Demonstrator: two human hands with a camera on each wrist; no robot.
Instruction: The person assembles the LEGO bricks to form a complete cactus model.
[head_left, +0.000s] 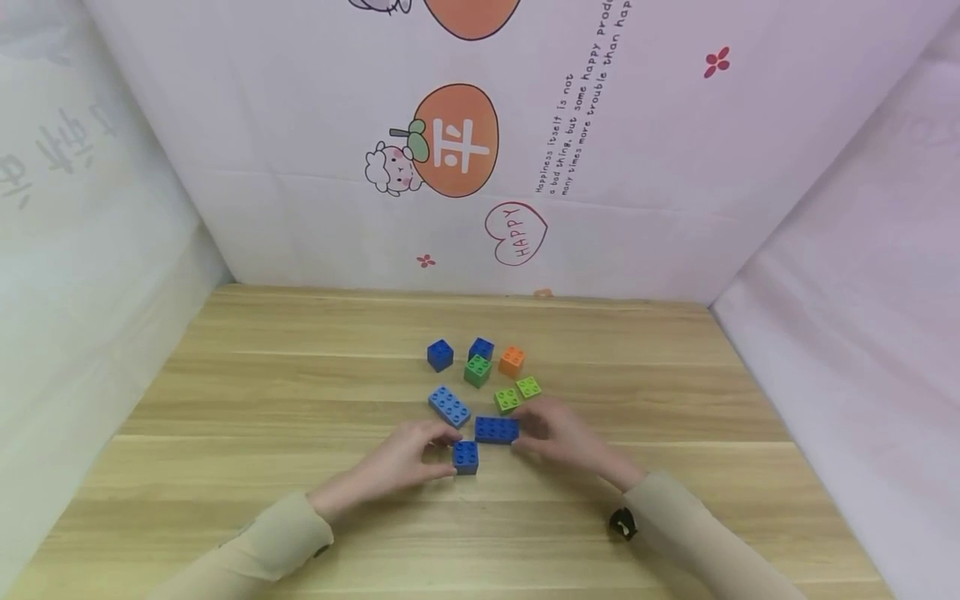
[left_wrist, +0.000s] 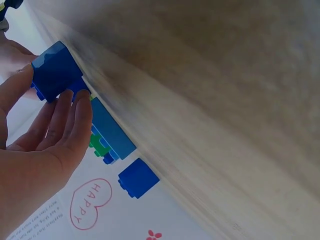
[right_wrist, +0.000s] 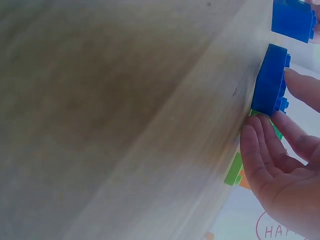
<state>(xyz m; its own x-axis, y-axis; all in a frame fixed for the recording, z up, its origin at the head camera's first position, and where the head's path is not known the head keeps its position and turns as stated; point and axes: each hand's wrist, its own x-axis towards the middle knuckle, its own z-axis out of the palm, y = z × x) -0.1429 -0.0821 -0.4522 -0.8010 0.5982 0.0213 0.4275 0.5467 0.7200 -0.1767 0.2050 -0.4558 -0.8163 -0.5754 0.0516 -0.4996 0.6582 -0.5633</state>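
My left hand (head_left: pixel 405 457) holds a square blue building brick (head_left: pixel 466 457) between thumb and fingers, its studs facing up. In the left wrist view the thumb lies on one side of this brick (left_wrist: pixel 56 71) and the fingertips on the other. Just beyond it, a long dark blue brick (head_left: pixel 496 430) lies crosswise. My right hand (head_left: pixel 561 433) grips that brick's right end, thumb on the near side and fingers on the far side. The right wrist view shows the long brick (right_wrist: pixel 270 80) low over the wooden surface, with the fingertips at its end.
A lighter blue long brick (head_left: pixel 449 406) lies beyond my left hand. Two flat lime bricks (head_left: pixel 507 400) sit beyond my right hand. Farther back stand a green brick (head_left: pixel 477 371), an orange brick (head_left: pixel 512 361) and two dark blue bricks (head_left: pixel 440 355). White printed cloth (head_left: pixel 637 225) encloses the wooden table (head_left: pixel 300 375).
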